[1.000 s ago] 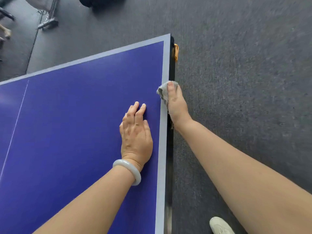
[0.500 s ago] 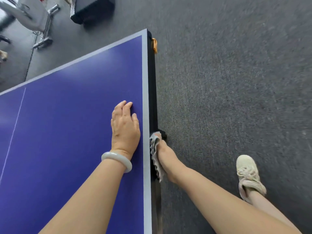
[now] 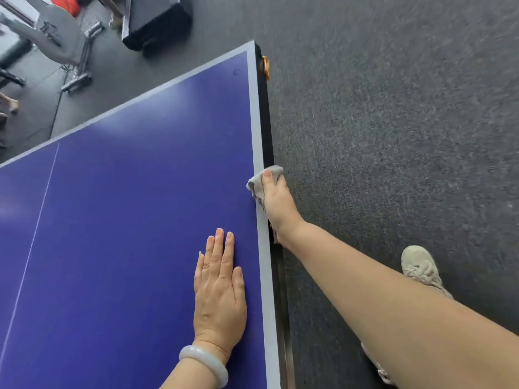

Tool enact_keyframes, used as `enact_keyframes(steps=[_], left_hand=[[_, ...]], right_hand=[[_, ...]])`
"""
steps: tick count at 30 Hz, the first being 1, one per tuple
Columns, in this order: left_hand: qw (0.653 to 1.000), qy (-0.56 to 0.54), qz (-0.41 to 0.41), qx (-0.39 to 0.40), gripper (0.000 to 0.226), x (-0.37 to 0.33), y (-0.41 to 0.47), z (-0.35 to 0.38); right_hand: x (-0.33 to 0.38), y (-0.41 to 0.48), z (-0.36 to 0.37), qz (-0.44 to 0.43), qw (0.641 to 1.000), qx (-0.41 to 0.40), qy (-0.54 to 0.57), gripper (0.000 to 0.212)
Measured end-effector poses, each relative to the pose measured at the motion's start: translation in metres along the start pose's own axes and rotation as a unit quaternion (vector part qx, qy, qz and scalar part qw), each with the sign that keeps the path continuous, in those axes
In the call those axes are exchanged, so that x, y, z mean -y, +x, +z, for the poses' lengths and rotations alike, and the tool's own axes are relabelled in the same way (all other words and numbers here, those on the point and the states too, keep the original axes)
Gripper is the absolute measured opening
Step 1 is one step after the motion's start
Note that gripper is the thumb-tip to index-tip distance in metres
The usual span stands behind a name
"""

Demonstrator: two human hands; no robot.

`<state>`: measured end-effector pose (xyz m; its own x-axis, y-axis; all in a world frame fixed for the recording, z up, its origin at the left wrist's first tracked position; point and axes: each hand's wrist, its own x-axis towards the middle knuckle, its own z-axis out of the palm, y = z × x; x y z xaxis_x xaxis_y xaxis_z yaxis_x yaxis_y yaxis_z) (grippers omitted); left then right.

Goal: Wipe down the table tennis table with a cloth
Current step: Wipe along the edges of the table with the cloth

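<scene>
Upper left, on the floor beyond the table: pale seat on a metal frame (image 3: 80,56), a red item (image 3: 66,4) behind it (too blurred to identify), and a black box (image 3: 157,23) just off the far end of the table. Table (image 3: 126,220): blue top with pale border, seen from its right-hand long side, far corner visible. Thin white centre line (image 3: 36,220) runs lengthwise through the left part of the top. Left hand (image 3: 219,299) lies palm down on the blue surface, just inside the right border stripe; fingers (image 3: 219,248) straight and close together, released, holding nothing. Pale bangle (image 3: 205,363) on the left wrist. Cloth (image 3: 256,185): grey, crumpled, sitting on the right border stripe and folded over the table's side edge, further along the edge than the left hand. Right hand (image 3: 276,203) grasps the cloth against that edge: thumb (image 3: 266,179) on top of the cloth, remaining fingers wrapped over the side and mostly hidden. Right forearm reaches in from the lower right, outside the table. Small orange fitting (image 3: 266,67) on the dark side rail at the far right corner. Grey carpet (image 3: 393,136) fills the right of the view. One pale shoe (image 3: 420,266) on the carpet beside the right forearm, well apart from the table.
</scene>
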<state>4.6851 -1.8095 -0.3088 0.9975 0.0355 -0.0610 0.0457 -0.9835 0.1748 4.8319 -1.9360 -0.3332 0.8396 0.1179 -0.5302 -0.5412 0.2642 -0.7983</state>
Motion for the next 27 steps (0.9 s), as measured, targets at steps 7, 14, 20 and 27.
enact_keyframes(steps=[7,14,20,27], left_hand=[[1.0,0.004,0.001,-0.001,0.058,-0.001,-0.001,0.003],[1.0,-0.002,0.004,-0.008,0.057,0.001,-0.001,0.004],[1.0,-0.002,0.004,-0.007,0.058,0.001,-0.001,0.003],[1.0,-0.01,0.005,-0.026,0.056,0.0,-0.002,0.006]], right_hand=[[-0.119,-0.147,-0.001,-0.072,0.997,0.003,-0.004,0.063],[-0.078,-0.084,0.0,-0.061,0.997,0.001,-0.042,0.068],[-0.091,-0.107,-0.004,-0.082,0.995,0.014,-0.047,0.068],[-0.132,-0.18,-0.014,-0.039,0.987,0.061,-0.144,0.074]])
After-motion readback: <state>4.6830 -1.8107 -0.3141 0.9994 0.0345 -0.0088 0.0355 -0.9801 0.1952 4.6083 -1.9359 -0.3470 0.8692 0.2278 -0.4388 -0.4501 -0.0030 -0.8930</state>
